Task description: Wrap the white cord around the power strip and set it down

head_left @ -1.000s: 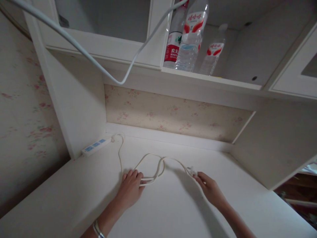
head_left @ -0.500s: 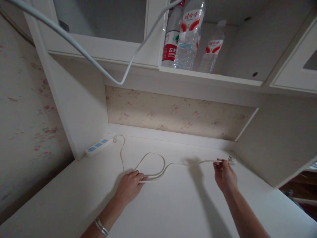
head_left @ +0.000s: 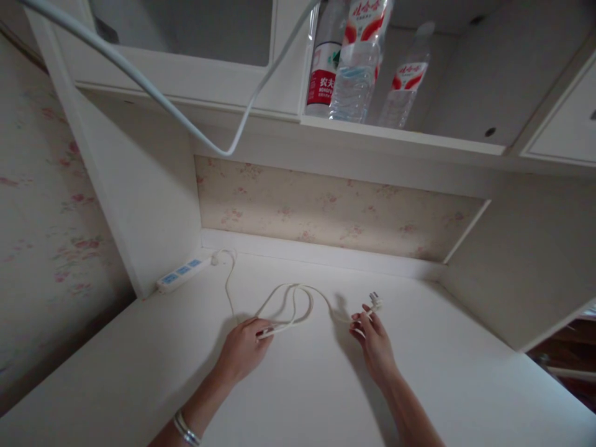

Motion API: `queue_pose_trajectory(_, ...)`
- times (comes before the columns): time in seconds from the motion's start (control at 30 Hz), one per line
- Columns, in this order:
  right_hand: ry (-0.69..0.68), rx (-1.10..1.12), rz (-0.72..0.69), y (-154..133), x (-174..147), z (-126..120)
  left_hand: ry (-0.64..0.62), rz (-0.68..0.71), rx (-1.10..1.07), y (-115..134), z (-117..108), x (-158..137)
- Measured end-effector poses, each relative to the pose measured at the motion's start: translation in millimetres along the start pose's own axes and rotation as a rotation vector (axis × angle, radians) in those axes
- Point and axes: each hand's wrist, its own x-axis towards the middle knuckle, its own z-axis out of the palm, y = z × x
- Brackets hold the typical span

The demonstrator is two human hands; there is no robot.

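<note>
A thin white power cord (head_left: 311,304) runs in loops over the white desktop between my hands. My left hand (head_left: 248,347) is closed around the gathered loops, resting low on the desk. In my right hand (head_left: 374,347) the cord is pinched close to its plug (head_left: 375,301), whose metal prongs point up and away from me. Leftward from my left hand, the cord leads back to a white power strip (head_left: 184,275) with blue socket faces, lying against the left side panel.
Overhead, a cabinet shelf (head_left: 405,138) holds several plastic bottles, including a water bottle (head_left: 354,87). A pale bent cable or tube (head_left: 162,112) crosses the upper left foreground. Side panels bound the desk, with a floral back wall (head_left: 326,205).
My right hand has moved left toward my left hand, bringing the plug along. Another loop of cord now bends up between the hands. My left hand has barely moved.
</note>
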Motion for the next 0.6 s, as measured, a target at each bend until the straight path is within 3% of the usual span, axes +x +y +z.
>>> queue_pose_trajectory(0.33, -0.072, 0.493, -0.048, -38, -21, 58, 0.005, 0.095, -0.039, 1, 7, -2)
queue_pose_trajectory(0.6, -0.125, 0.524, -0.113, -61, -16, 51, -0.093, 0.178, 0.041, 3, 4, -6)
